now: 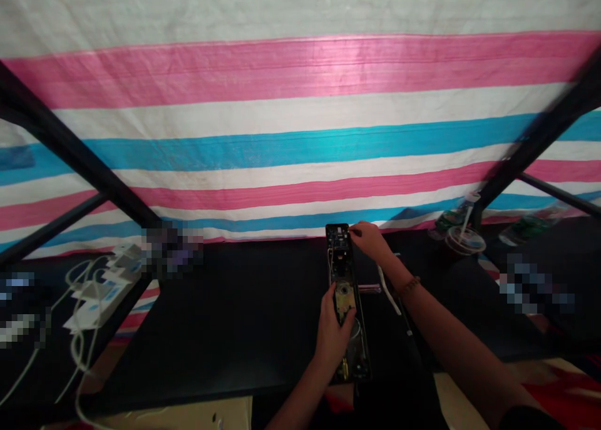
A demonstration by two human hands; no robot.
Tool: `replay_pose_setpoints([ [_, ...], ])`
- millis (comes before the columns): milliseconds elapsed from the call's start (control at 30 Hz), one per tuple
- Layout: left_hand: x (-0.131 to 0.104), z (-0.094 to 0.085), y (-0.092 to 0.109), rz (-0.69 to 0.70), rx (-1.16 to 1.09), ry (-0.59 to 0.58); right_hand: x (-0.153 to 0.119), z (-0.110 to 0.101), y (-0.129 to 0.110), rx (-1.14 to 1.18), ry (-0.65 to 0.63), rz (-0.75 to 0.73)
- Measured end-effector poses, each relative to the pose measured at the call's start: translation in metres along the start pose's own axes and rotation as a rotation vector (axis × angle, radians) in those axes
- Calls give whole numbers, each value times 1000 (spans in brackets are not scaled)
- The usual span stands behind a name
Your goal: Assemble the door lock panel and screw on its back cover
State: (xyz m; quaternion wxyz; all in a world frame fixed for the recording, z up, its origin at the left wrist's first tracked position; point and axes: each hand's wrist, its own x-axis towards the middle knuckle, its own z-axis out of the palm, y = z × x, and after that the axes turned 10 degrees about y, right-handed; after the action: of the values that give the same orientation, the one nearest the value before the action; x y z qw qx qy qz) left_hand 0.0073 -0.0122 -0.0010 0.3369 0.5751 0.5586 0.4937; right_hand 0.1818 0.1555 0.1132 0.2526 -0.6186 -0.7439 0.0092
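A long black electronic device housing [359,348] stands open-side toward me on the black table, near its middle. Inside its upper end sits a circuit board [337,236], with a gold-coloured metal plate [345,297] lower down. My left hand [332,327] is wrapped round the lower half, thumb over the inside and fingers along the left edge. At the upper right corner my right hand [369,241] has its fingers pinched together beside the board. A small dark piece shows at those fingertips, too small to make out.
A screwdriver-like rod [370,288] and a white strip [389,291] lie right of the housing. A lidded plastic cup [464,240] with a straw stands at the back right. White boxes and cables [96,302] are on the left. Striped sheeting [300,148] hangs behind.
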Motion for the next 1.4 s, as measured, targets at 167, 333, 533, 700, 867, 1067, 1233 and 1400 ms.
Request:
replay_pose_setpoints([
  [167,-4,-3,3,-66,-33,-50,-5,-3,-7,-22,-79,-37],
  [333,-17,-7,1,-112,-88,-64,-16,-3,-20,-110,-168,-41],
  [533,-21,-10,5,-111,-106,-63,-26,4,-31,-193,-241,-45],
  [700,-20,-12,9,-71,-109,-80,-28,4,-34,-222,-240,-86],
  [867,-20,-12,9,-70,-118,-75,-29,6,-34,-250,-233,-135],
  [1067,-22,-10,5,-82,-112,-58,-32,5,-31,-285,-250,-200],
  [1233,-21,-12,6,-84,-103,-70,-31,5,-34,-294,-267,-209],
  [1400,-22,-12,6,-79,-92,-89,-18,8,-34,-271,-309,-166],
])
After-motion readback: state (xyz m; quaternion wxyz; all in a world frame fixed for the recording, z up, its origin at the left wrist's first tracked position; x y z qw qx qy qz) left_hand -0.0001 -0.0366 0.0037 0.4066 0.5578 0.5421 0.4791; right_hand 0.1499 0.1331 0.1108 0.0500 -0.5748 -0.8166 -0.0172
